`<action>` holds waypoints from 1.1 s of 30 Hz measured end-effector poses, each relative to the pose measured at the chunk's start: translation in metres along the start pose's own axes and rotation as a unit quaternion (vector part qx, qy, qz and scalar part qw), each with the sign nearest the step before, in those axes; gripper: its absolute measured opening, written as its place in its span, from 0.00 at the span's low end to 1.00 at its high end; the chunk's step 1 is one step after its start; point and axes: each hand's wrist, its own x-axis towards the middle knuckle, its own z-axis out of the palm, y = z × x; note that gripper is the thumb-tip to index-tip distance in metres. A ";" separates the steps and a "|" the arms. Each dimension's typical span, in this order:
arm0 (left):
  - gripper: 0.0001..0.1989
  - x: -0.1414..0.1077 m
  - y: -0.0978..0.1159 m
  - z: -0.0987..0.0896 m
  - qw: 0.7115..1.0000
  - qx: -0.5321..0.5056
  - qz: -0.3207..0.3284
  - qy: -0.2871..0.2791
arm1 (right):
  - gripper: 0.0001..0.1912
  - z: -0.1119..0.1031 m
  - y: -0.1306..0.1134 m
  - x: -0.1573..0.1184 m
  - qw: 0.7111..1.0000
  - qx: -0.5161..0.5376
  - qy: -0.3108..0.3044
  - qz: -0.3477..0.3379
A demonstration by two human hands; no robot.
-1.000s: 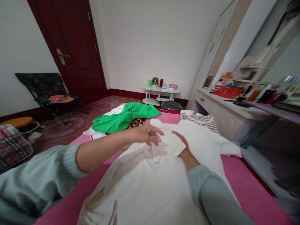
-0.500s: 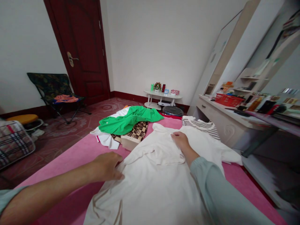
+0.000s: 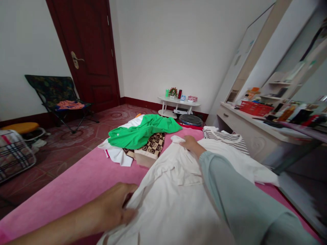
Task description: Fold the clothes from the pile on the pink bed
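Note:
A white garment (image 3: 173, 204) lies spread over the pink bed cover (image 3: 76, 183), its lower part running out of view at the bottom. My left hand (image 3: 117, 207) is at its left edge, fingers curled round the fabric. Farther up, my right hand (image 3: 191, 144) pinches the white cloth near its upper end, close to the collar. Behind my right sleeve, another white garment (image 3: 230, 156) is spread to the right, partly hidden by the arm.
A green shirt (image 3: 145, 131) lies on white and brown patterned clothes at the bed's far left. A striped garment (image 3: 227, 137) is at the far right. A dresser (image 3: 250, 126) with a red basket (image 3: 255, 108) flanks the bed; a folding chair (image 3: 57, 90) stands left.
My left hand has moved down and nearer along the garment's left edge. My right hand has shifted slightly left and away, and the cloth between them has drawn narrower. The view has shifted slightly.

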 end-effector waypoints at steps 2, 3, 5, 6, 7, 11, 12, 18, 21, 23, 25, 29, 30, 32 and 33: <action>0.08 0.010 -0.001 -0.002 0.998 -0.047 0.023 0.025 | 0.14 -0.020 -0.007 0.018 1.000 -0.010 0.025 0.005; 0.08 0.017 -0.001 -0.004 0.996 -0.064 0.036 0.041 | 0.15 -0.030 -0.010 0.028 0.999 -0.012 0.045 0.009; 0.10 0.033 0.000 -0.010 0.993 -0.070 0.051 0.084 | 0.16 -0.048 -0.017 0.047 0.995 0.004 0.102 0.017; 0.12 0.042 0.000 -0.013 0.991 -0.055 0.053 0.111 | 0.18 -0.053 -0.020 0.053 0.990 0.025 0.136 0.019; 0.15 0.050 -0.001 -0.015 0.988 -0.029 0.054 0.140 | 0.21 -0.056 -0.021 0.058 0.985 0.050 0.166 0.021; 0.28 0.061 -0.009 -0.017 0.960 0.102 0.112 0.236 | 0.32 -0.039 -0.020 0.039 0.975 0.114 0.187 -0.022; 0.26 0.057 -0.010 -0.015 0.952 0.126 0.136 0.242 | 0.30 -0.030 -0.019 0.025 0.977 0.121 0.172 -0.049; 0.15 0.018 0.006 -0.002 0.952 0.190 0.227 0.079 | 0.07 -0.012 -0.042 -0.118 0.964 0.203 0.011 -0.170; 0.25 0.008 0.012 0.006 0.948 0.241 0.196 0.068 | 0.10 -0.029 -0.062 -0.201 0.961 0.144 -0.151 -0.184; 0.25 0.007 0.009 0.011 0.946 0.264 0.164 0.094 | 0.15 -0.036 -0.068 -0.244 0.951 0.094 -0.195 -0.220; 0.20 0.010 0.005 0.014 0.949 0.251 0.150 0.114 | 0.18 -0.035 -0.068 -0.269 0.946 0.059 -0.199 -0.250; 0.10 0.009 0.003 0.003 0.973 0.123 0.150 0.123 | 0.11 -0.034 -0.061 -0.272 0.955 0.055 -0.180 -0.228; 0.08 0.005 0.005 -0.004 0.980 0.070 0.146 0.120 | 0.10 -0.038 -0.060 -0.269 0.960 0.079 -0.166 -0.213; 0.04 -0.007 0.008 -0.019 0.984 -0.042 0.145 0.099 | 0.09 -0.053 -0.060 -0.267 0.958 0.137 -0.158 -0.194; 0.03 -0.014 0.008 -0.026 0.982 -0.087 0.149 0.077 | 0.09 -0.061 -0.060 -0.268 0.951 0.158 -0.177 -0.196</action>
